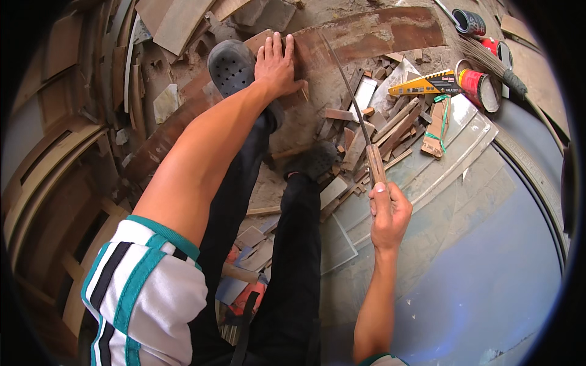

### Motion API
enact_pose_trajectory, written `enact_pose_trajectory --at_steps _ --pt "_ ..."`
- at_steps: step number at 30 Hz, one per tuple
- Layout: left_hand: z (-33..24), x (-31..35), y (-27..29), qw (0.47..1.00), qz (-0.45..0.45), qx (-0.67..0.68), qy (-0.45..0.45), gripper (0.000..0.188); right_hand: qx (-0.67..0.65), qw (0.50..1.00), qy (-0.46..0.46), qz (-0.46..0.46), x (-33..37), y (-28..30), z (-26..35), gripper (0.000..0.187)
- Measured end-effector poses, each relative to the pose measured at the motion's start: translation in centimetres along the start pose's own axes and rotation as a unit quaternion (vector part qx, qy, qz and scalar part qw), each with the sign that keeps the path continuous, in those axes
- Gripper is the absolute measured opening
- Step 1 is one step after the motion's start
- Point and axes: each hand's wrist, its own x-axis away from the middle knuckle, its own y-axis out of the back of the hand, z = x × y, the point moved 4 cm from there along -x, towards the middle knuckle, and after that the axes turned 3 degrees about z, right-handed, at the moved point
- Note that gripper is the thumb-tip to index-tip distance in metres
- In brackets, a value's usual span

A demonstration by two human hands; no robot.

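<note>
My left hand (278,68) lies flat with its fingers spread on a brown wooden board (298,97), beside my foot in a grey clog (232,68). In my right hand (389,215) is a handsaw (352,91), gripped by its wooden handle with the thumb along the top. The saw's narrow dark blade points up and away, its tip near a long, dusty brown plank (390,35). A gap shows between the blade and my left hand. My other foot, in a dark clog (312,160), stands nearer, among wood scraps.
Wood offcuts (394,131) are heaped right of centre, beside a yellow-and-black saw sleeve (424,83) and a cardboard packet (436,128) with green string. Paint cans (479,88) and a stick broom (488,58) lie at far right. Glass sheets (455,158) spread below; boards (55,165) line the left.
</note>
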Motion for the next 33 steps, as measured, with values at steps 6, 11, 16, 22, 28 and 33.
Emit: enact_pose_trajectory --at_steps 6,11,16,22,28,33 --pt "0.1 -0.2 0.2 1.000 0.003 0.019 0.002 0.120 0.043 0.999 -0.009 0.003 0.2 0.5 0.5 0.037" --pt "0.1 -1.0 1.3 0.995 0.090 0.052 0.007 0.117 0.104 0.994 -0.015 -0.009 2.2 1.1 0.6 0.038" --pt "-0.6 -0.8 0.4 0.994 0.078 0.065 0.041 0.119 0.161 0.987 0.001 -0.010 0.5 1.0 0.2 0.041" --pt "-1.7 -2.7 -3.2 0.982 0.045 0.111 0.148 0.142 0.150 0.988 0.040 0.000 -0.9 2.2 -2.5 0.043" --pt "-1.0 -3.9 -4.5 0.976 0.088 0.149 0.132 0.151 0.167 0.986 0.008 0.018 -1.3 1.0 5.5 0.041" --pt "-1.3 -4.2 -4.0 0.972 0.140 0.130 0.138 0.153 0.171 0.985 0.020 0.018 -1.3 1.4 4.8 0.040"
